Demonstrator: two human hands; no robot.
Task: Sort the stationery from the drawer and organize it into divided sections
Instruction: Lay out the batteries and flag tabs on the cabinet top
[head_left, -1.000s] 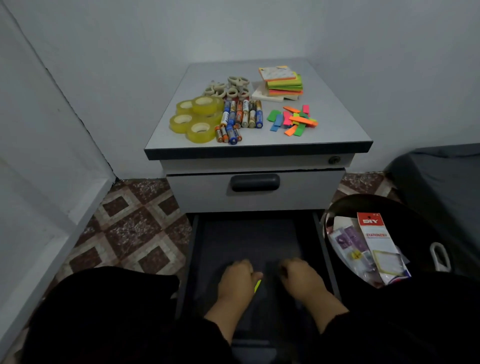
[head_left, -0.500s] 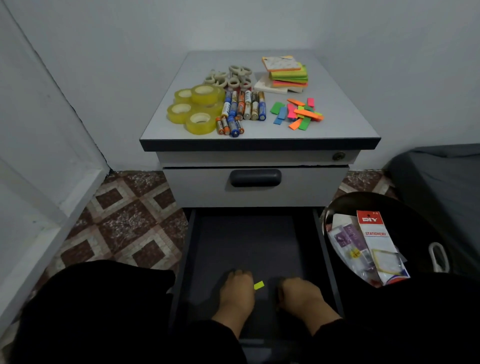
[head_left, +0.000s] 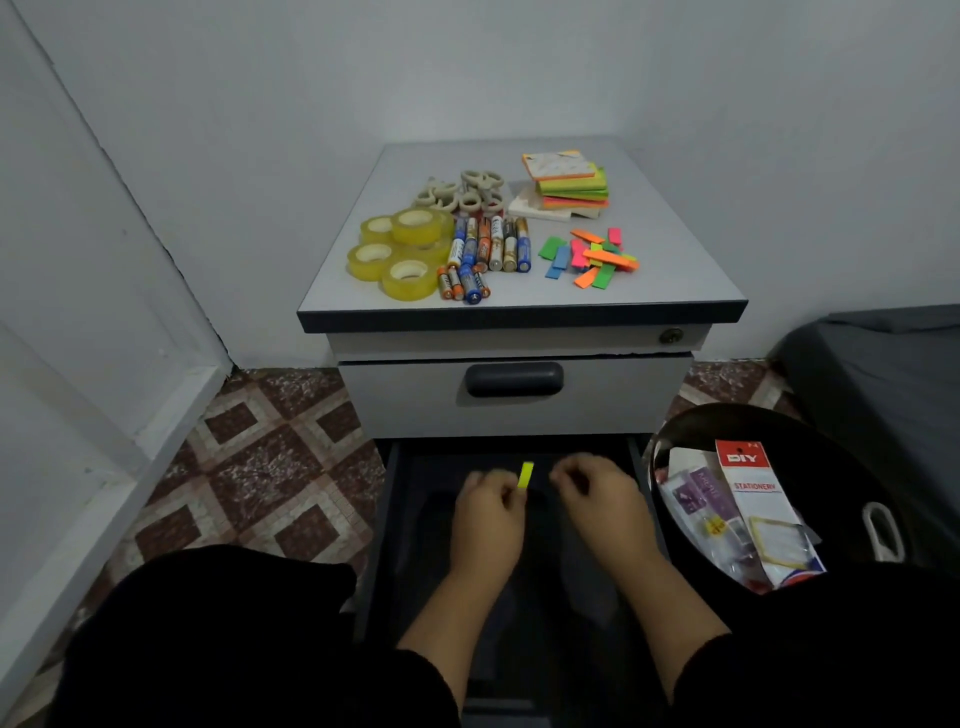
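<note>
Moved: both hands had risen from the open drawer (head_left: 410, 519) floor since the earlier frames, and the yellow flag that lay between them was now lifted and stood upright.
Left hand: the left hand (head_left: 488, 514) pinched the yellow sticky flag (head_left: 525, 474) by its lower end, fingers curled round it.
Right hand: the right hand (head_left: 597, 493) hung just beside the flag, fingers loosely curled, holding nothing that showed.
Flag axis: long axis near vertical, free end up, above the drawer's middle.
Key relation: the loose pile of coloured flags (head_left: 592, 257) lay on the desk (head_left: 675, 270) top near its front right corner, ahead of and above the left hand, slightly to its right.
Nearer hand: the right hand was probably closer to that pile, but the left one carried the flag.
Other groups: tape rolls (head_left: 400, 249) at the front left, batteries (head_left: 485, 252) between them and the flags, sticky-note pads (head_left: 569, 184) behind.
Beside: a black tub (head_left: 810, 447) with stationery packets stood right of the drawer.
</note>
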